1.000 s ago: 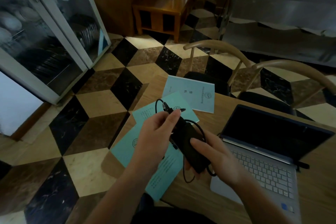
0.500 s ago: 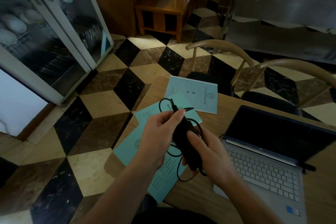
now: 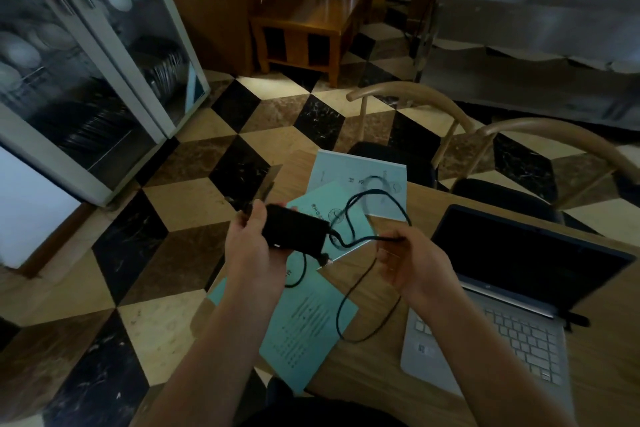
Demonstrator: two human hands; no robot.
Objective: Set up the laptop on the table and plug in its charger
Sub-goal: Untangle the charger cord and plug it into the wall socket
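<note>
An open silver laptop [image 3: 512,315] with a dark screen sits on the wooden table [image 3: 377,371] at the right. My left hand [image 3: 249,246] grips the black charger brick [image 3: 294,230] above the table's left corner. My right hand [image 3: 412,263] pinches the charger's thin black cable [image 3: 367,319] near its end, just left of the laptop. The cable loops loosely between and below both hands. Its plug tip is hidden by my fingers.
Three light-blue booklets [image 3: 308,322] lie on the table under my hands. Two curved wooden chairs [image 3: 450,135] stand behind the table. A glass-door dish cabinet [image 3: 86,62] stands at the left, a low wooden bench [image 3: 311,21] farther back on the checkered floor.
My hands have pulled apart: the left now holds the brick alone, the right has drawn the cable out to the right, and the coiled cable has come loose into open loops.
</note>
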